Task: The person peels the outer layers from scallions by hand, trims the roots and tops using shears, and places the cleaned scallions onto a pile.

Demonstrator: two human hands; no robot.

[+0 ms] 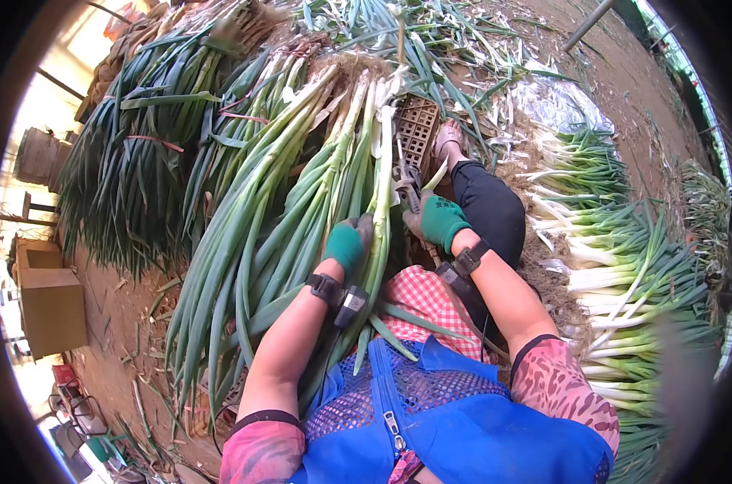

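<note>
Where a long green-and-white onion stalk (pixel 384 161) edges the leafy green pile (pixel 257 218), green-and-grey-gloved left hand (pixel 350 242): curled around that stalk, best light against bruising; likewise-gloved right hand (pixel 438 219): grip cannot be told.

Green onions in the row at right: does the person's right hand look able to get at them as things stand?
Probably yes: the right hand is on that side and the green onions look uncovered, though the bent leg intervenes and the hand seems busy with a metal tool.

Brown earth floor (pixel 644 113), row of white-stemmed green onions (pixel 616 302), silver sheet (pixel 555 105), leaf scraps (pixel 479 32)
</note>
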